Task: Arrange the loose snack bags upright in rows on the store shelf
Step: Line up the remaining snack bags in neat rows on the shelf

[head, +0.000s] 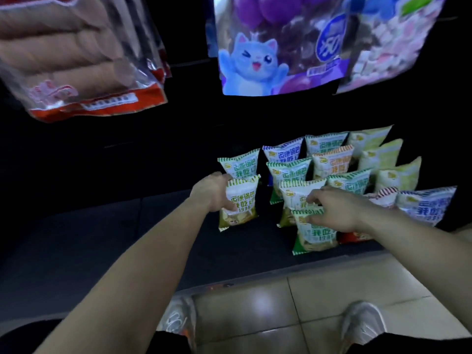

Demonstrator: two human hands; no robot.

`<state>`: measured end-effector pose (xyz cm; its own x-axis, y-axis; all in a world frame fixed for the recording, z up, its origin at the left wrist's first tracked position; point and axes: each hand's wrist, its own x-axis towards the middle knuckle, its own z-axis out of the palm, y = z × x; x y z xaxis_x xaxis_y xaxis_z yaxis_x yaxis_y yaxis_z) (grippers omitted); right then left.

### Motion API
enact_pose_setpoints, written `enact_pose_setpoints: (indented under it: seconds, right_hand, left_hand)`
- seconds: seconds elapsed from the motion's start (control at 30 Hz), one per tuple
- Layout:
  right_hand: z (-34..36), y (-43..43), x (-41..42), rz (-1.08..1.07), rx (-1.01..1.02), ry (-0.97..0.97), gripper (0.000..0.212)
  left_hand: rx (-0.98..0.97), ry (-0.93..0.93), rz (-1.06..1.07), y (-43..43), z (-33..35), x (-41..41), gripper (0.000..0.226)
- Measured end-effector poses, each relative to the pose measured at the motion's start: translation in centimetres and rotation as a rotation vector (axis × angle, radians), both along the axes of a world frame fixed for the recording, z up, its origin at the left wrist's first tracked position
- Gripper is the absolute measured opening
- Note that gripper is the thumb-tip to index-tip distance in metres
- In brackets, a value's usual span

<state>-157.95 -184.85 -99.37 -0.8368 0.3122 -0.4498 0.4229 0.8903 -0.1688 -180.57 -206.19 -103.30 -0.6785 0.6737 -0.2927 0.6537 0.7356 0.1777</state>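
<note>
Small green-and-white snack bags stand upright in rows on a dark low shelf [102, 238]. My left hand [213, 191] grips the front bag of the left row [242, 203] by its left edge, thumb across its face. My right hand [332, 209] holds the top of the front green bag of the second row [315, 236], fingers curled over its upper edge. More upright bags [288, 172] fill the rows behind. A blue-and-white bag [426, 205] and a red-striped bag [385, 198] lie at the right, not in line.
Above hang large packages: a clear red-trimmed bag of rolls [76, 60] at top left and a purple bag with a blue cat [275, 47] at top centre. The shelf's left half is bare and dark. Beige floor tiles [281, 302] and my shoes lie below the shelf edge.
</note>
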Motion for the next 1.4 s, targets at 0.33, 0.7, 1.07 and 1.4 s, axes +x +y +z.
enact_pose_setpoints:
  seconds: [0.33, 0.7, 1.07, 1.4]
  right_hand:
    - [-1.2, 2.3, -1.1, -0.079, -0.061, 0.047, 0.060]
    - [-1.5, 0.5, -3.0, -0.033, -0.059, 0.030, 0.058]
    - [-1.0, 0.3, -2.8, 0.008, -0.009, -0.057, 0.065]
    - [1.5, 7.8, 5.5, -0.256, -0.003, 0.067, 0.068]
  left_hand:
    - [0.079, 0.088, 0.098, 4.6, -5.8, -2.5, 0.091]
    - [0.153, 0.190, 0.107, 4.6, -6.9, -2.2, 0.086]
    - [0.099, 0.253, 0.069, 4.4, -4.6, 0.2, 0.094]
    - [0.232, 0.151, -0.076, 5.0, -0.4, 7.7, 0.086]
